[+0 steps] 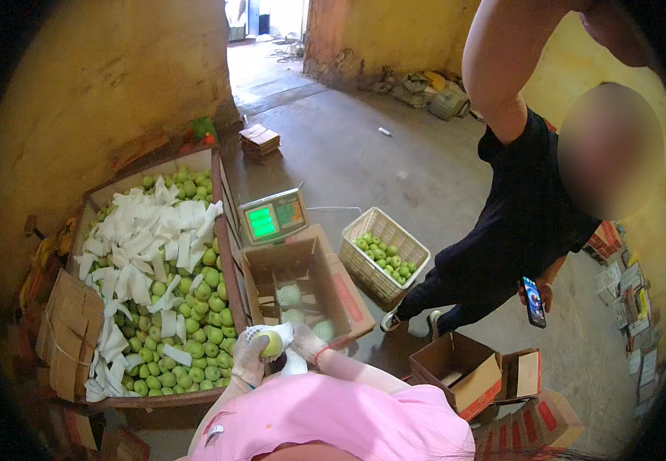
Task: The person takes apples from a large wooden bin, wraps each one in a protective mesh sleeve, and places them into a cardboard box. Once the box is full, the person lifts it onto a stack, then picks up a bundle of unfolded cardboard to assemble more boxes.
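Observation:
My left hand (249,357), in a light work glove, holds a green apple (271,343) near my chest. My right hand (305,341), gloved too, grips a white foam net sleeve (278,331) that lies partly around the apple. Just beyond my hands stands an open cardboard box (278,268) with several net-wrapped fruits (288,295) inside. To the left, a large bin (232,265) holds many loose green apples (195,348), with a heap of white foam sleeves (137,230) on top.
A digital scale display (273,216) stands behind the box. Right of it is a plastic crate (356,262) of green apples. A person (500,213) stands at the right, holding a phone (533,301). Open cartons (451,363) lie near my right side; flattened cardboard (69,334) leans against the bin.

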The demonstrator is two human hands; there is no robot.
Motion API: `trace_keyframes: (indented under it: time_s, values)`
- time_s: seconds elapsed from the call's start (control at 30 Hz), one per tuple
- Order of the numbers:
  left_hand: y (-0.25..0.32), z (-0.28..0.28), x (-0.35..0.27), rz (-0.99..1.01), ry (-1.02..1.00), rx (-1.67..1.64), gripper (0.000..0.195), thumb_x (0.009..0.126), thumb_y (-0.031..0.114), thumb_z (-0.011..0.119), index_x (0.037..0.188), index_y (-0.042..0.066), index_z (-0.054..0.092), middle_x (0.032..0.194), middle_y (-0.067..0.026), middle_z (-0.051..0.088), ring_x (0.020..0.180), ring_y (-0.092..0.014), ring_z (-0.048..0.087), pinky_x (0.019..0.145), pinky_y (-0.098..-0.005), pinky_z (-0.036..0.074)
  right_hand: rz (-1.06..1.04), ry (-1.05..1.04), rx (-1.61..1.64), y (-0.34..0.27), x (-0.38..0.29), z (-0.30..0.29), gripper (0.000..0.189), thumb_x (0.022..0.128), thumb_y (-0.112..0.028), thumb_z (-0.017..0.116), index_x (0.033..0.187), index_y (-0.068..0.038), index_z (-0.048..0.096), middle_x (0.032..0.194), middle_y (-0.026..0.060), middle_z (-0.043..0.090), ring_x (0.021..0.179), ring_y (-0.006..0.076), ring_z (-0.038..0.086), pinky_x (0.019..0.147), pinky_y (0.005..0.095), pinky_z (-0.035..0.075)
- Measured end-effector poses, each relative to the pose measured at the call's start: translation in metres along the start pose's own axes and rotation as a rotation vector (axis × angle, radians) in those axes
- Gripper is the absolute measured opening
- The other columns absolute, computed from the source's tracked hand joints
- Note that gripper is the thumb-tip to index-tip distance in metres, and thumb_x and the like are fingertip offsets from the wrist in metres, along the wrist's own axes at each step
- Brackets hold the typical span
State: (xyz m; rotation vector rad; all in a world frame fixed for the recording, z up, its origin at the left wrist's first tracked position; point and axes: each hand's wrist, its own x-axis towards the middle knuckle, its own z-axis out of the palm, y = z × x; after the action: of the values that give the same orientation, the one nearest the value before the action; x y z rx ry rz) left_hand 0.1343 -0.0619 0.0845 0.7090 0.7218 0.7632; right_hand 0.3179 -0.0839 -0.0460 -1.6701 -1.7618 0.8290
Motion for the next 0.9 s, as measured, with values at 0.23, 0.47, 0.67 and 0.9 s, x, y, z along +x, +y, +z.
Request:
trace_keyframes:
  time_s: [0.23, 0.47, 0.67, 0.9]
  values:
    - [0.01, 0.009, -0.003, -0.016, 0.043, 0.103, 0.03, 0.081, 0.005, 0.069, 0.109, -0.003, 0.067, 0.097, -0.0104, 0.072, 0.083, -0.02, 0.071, 0.074, -0.0315, 0.06, 0.017, 0.016, 0.026, -0.006, -0.005, 0.0, 0.027, 0.091, -0.012, 0.059, 0.112, 0.004, 0.06, 0.102, 0.0261, 0.067, 0.101, 0.0409, 0.066, 0.087, 0.0448, 0.052]
    - [-0.01, -0.004, 0.014, 0.158, 0.346, 0.604, 0.047, 0.075, 0.014, 0.081, 0.114, -0.003, 0.062, 0.104, -0.0092, 0.069, 0.091, -0.017, 0.066, 0.081, -0.0298, 0.054, 0.226, 0.359, 0.168, -0.044, -0.006, -0.039, 0.024, 0.089, -0.018, 0.062, 0.107, -0.002, 0.063, 0.101, 0.0225, 0.068, 0.097, 0.041, 0.067, 0.087, 0.0454, 0.053]
    - [-0.005, -0.011, 0.015, 0.213, 0.458, 1.034, 0.059, 0.07, 0.028, 0.087, 0.115, 0.002, 0.061, 0.103, -0.0133, 0.069, 0.093, -0.023, 0.067, 0.083, -0.0345, 0.054, 0.12, 0.276, 0.047, -0.101, -0.017, -0.077, 0.027, 0.09, -0.025, 0.069, 0.109, -0.006, 0.064, 0.098, 0.0208, 0.072, 0.095, 0.0389, 0.07, 0.083, 0.0452, 0.054]
    - [-0.004, -0.009, 0.014, 0.184, 0.501, 0.941, 0.058, 0.072, 0.028, 0.085, 0.115, 0.0, 0.057, 0.105, -0.0162, 0.067, 0.096, -0.027, 0.065, 0.087, -0.0362, 0.053, -0.148, 0.194, -0.062, -0.102, -0.016, -0.069, 0.026, 0.094, -0.032, 0.067, 0.104, -0.008, 0.062, 0.082, 0.0187, 0.067, 0.077, 0.0369, 0.068, 0.069, 0.0468, 0.053]
